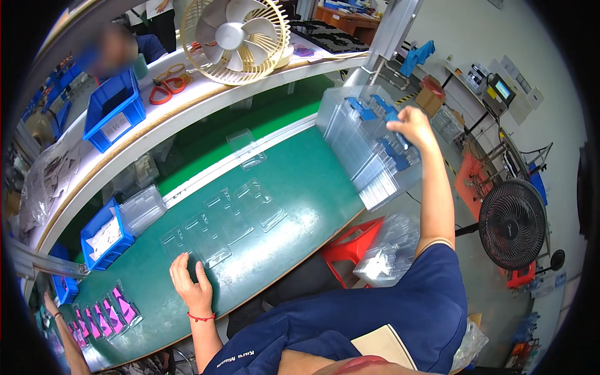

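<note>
Several clear plastic blister trays [236, 219] lie in a row on the green tabletop [306, 187]. My left hand [191, 286] rests at the near edge of the leftmost ones, its fingers stretched and thumb apart. At the far right end of the table, my right hand [412, 129] reaches over stacked clear plastic trays [350, 140]. Its thumb and fingers pinch a small blue piece [392, 117], partly hidden by the fingertips. More blue pieces [360, 109] lie on top of the stacks.
A blue bin [107, 236] with white pieces stands at the left beside piled clear trays [142, 209]. Pink-and-black pieces [106, 317] lie near another person's arm [65, 334]. The shelf holds a fan [231, 36], red-handled scissors [167, 90] and a blue bin [115, 109]. A red stool [350, 247] stands below.
</note>
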A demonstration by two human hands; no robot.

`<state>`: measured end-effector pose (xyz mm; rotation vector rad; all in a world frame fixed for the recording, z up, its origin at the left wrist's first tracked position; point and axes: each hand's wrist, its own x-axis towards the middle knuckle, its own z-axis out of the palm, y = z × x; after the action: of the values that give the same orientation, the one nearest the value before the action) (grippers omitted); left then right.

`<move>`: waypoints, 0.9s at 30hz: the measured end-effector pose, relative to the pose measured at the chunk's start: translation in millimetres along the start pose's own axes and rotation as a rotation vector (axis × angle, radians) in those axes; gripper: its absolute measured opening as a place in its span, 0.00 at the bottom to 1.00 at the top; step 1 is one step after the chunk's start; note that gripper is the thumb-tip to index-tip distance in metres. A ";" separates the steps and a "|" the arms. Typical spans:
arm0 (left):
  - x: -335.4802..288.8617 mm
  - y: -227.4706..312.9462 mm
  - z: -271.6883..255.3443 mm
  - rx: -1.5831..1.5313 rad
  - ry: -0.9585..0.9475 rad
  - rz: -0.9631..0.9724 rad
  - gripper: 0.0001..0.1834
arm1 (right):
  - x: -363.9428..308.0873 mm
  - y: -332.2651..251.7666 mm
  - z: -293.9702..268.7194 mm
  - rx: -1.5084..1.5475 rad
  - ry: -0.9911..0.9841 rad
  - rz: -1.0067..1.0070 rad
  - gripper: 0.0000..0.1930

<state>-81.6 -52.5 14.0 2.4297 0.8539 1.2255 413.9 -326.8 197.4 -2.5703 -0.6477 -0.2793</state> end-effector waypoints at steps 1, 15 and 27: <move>-0.1 -1.1 0.2 0.005 0.007 0.000 0.17 | 24.0 5.8 4.9 -0.012 0.043 -0.014 0.22; 5.3 -0.8 3.8 0.008 0.089 -0.031 0.10 | 143.8 32.3 56.7 -0.365 -0.147 0.236 0.38; 5.5 -0.6 1.3 0.001 0.121 -0.052 0.08 | 114.2 -29.0 82.2 -0.197 -0.116 -0.160 0.36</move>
<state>-78.2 -48.6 16.4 2.3386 0.9448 1.3644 505.2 -218.9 172.0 -2.7421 -0.9120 -0.2594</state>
